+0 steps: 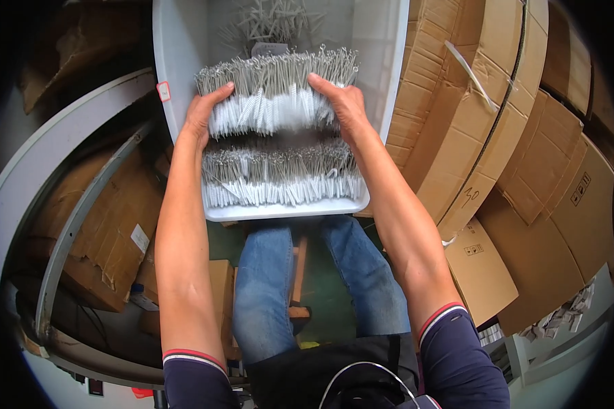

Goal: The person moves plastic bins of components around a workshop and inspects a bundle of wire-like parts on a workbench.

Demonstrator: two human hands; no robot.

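A dense row of small white-bristled brushes with looped wire handles (269, 105) is squeezed between my two hands, wire ends away from me. My left hand (203, 109) presses on its left end, with the thumb over the top. At the right end, my right hand (343, 103) grips in the same way. A second row of brushes (283, 180) lies nearer to me in the white plastic bin (286, 213). Loose brushes (273, 22) are scattered at the bin's far end, beside a small paper slip (269, 48). My lower fingers are hidden.
Tall cardboard cartons (481, 88) stand close along the bin's right side. A curved metal rail (82, 218) and more cardboard boxes (95, 225) are at left. My jeans-clad legs (266, 286) are below the bin's near edge, with a wooden piece (298, 273) between them.
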